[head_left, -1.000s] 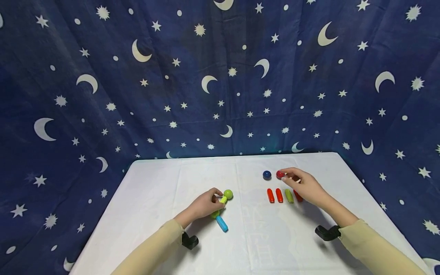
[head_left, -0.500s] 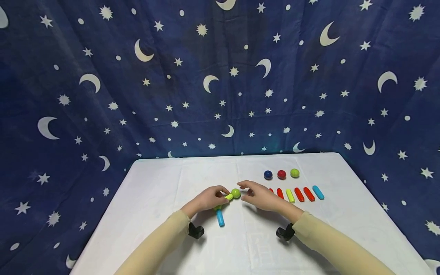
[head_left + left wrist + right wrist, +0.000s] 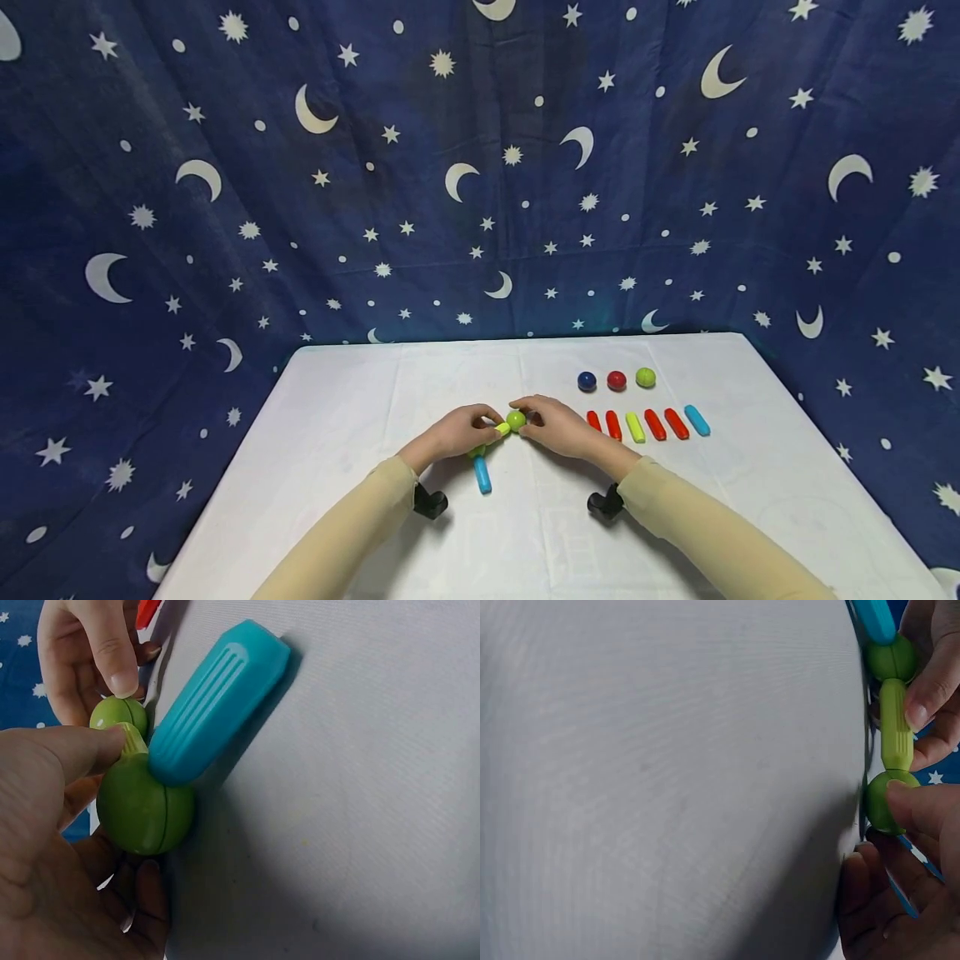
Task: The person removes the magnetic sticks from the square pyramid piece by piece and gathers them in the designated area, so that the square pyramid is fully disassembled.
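My left hand (image 3: 457, 432) pinches a yellow-green toy stick (image 3: 896, 724) between thumb and finger. One end of this stick meets a green ball (image 3: 142, 810), from which a light-blue stick (image 3: 482, 475) runs toward the front of the table. At the stick's other end sits a second green ball (image 3: 515, 420), pinched by the thumb and fingers of my right hand (image 3: 557, 427). The pieces form a bent chain low over the white cloth. In the head view, my left hand partly covers the first ball and the yellow-green stick.
Behind my right hand stand a dark-blue ball (image 3: 587, 382), a red ball (image 3: 617, 381) and another green ball (image 3: 646, 377). In front of them lies a row of red sticks (image 3: 655, 424), a yellow stick (image 3: 635, 427) and a blue stick (image 3: 697, 420). A starry curtain (image 3: 420, 208) hangs behind the table.
My right hand has come left from beside the red ball and taken hold of the chain's end ball. My left hand has shifted slightly right, and the chain has turned with it.
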Demonstrator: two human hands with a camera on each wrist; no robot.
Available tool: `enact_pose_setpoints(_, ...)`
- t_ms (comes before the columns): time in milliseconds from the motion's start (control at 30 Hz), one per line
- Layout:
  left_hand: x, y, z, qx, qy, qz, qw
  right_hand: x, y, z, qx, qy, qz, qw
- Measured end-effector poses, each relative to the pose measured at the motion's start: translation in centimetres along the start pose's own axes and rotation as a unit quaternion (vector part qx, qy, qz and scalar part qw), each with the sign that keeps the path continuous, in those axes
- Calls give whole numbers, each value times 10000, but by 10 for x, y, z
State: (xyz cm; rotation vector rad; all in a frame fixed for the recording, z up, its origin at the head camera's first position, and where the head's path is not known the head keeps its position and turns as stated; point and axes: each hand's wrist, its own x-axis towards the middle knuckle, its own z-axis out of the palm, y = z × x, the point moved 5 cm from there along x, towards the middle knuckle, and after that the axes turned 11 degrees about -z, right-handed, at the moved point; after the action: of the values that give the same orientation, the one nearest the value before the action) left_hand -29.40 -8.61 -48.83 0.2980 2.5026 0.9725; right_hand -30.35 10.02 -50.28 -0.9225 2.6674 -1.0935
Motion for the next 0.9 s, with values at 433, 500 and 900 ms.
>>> enact_pose_setpoints(433, 2, -1, 1, 87, 4, -18, 10000, 1, 2, 1, -108, -75, -13, 9999)
enact_pose_setpoints(500, 2, -1, 1, 77, -4, -25, 10000, 1, 4, 2, -138, -109, 51, 9998)
enact_pose_setpoints(900, 1, 2, 2, 229, -41, -54, 9997, -2, 6, -5, 382, 49, 94, 9992)
